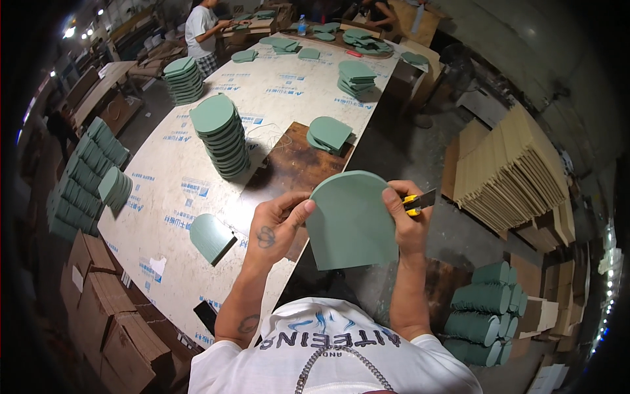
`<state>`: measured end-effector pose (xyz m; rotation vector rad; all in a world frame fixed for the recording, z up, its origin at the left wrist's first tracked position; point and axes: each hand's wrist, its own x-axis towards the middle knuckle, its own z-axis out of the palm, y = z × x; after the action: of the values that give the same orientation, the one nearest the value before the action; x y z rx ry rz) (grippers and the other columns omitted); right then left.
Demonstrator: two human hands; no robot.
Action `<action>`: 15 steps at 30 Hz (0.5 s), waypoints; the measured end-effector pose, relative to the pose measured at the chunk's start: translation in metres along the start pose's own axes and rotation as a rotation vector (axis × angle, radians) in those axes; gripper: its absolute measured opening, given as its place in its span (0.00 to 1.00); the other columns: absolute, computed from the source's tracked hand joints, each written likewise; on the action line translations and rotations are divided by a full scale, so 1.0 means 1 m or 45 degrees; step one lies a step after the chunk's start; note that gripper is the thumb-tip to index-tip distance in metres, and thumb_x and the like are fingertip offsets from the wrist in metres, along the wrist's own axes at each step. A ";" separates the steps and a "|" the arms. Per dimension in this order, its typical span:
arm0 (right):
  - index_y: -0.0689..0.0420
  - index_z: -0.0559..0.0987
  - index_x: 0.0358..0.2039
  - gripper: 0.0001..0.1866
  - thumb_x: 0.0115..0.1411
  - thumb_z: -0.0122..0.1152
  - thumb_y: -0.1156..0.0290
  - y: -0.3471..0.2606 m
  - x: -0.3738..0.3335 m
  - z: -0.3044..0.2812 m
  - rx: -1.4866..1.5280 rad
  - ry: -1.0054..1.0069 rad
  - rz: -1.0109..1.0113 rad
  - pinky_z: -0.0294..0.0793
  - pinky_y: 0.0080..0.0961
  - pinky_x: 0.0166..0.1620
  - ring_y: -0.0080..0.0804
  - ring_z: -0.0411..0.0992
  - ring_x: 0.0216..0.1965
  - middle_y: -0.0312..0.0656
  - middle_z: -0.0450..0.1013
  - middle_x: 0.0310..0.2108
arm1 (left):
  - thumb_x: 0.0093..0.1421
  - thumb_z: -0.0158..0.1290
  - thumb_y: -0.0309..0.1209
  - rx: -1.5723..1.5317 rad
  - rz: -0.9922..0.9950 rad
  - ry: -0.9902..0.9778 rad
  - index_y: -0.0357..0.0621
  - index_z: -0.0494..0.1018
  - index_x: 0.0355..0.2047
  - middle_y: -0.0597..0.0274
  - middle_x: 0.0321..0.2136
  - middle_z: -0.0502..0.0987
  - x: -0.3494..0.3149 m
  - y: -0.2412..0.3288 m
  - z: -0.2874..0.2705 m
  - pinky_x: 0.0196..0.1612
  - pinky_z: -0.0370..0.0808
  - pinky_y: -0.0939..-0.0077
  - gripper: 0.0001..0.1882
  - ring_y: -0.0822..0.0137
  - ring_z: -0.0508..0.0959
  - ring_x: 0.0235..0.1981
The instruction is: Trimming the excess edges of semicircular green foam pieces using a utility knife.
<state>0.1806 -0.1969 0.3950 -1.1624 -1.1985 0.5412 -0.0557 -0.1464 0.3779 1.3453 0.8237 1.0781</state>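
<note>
A green arched board (351,223) with a rounded top and straight lower edge is held up in front of my chest. My left hand (279,230) grips its left edge, thumb on the near face. On the opposite edge my right hand (409,226) pinches the board. That same hand also holds a yellow and dark utility knife (413,205), sticking out to the right. Just beyond the board, a few similar boards (329,133) lie stacked on a brown wooden panel (298,157). A single arched board (211,238) rests on the table to the left.
Tall stacks of green boards (220,134) stand on the long white table (157,190). A phone (205,316) lies by its near edge. Cardboard (108,295) is piled left, tan panels (508,171) and green bundles (479,312) right. A person (200,33) stands at the far end.
</note>
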 end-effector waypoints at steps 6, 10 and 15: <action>0.61 0.81 0.44 0.08 0.67 0.63 0.72 0.042 0.001 -0.023 0.006 0.390 -0.044 0.68 0.21 0.51 0.22 0.69 0.42 0.32 0.73 0.39 | 0.68 0.58 0.34 0.228 -0.021 -0.079 0.34 0.80 0.44 0.61 0.31 0.82 -0.015 -0.006 0.007 0.37 0.76 0.77 0.13 0.75 0.78 0.31; 0.61 0.79 0.40 0.11 0.69 0.62 0.64 0.041 0.001 -0.029 0.084 0.491 0.045 0.69 0.23 0.47 0.25 0.68 0.39 0.35 0.73 0.37 | 0.69 0.58 0.36 0.167 -0.013 -0.098 0.33 0.79 0.46 0.57 0.33 0.83 -0.028 -0.011 0.017 0.39 0.77 0.76 0.16 0.71 0.81 0.33; 0.59 0.77 0.35 0.13 0.70 0.61 0.62 0.044 0.006 -0.009 0.301 0.535 0.086 0.70 0.22 0.42 0.24 0.68 0.35 0.34 0.72 0.33 | 0.70 0.55 0.35 0.046 -0.072 -0.041 0.30 0.78 0.45 0.54 0.30 0.82 -0.045 -0.016 0.011 0.37 0.78 0.75 0.16 0.69 0.81 0.30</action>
<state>0.2010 -0.1798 0.3589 -1.0509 -0.7174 0.4476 -0.0581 -0.1912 0.3571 1.3585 0.8563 0.9994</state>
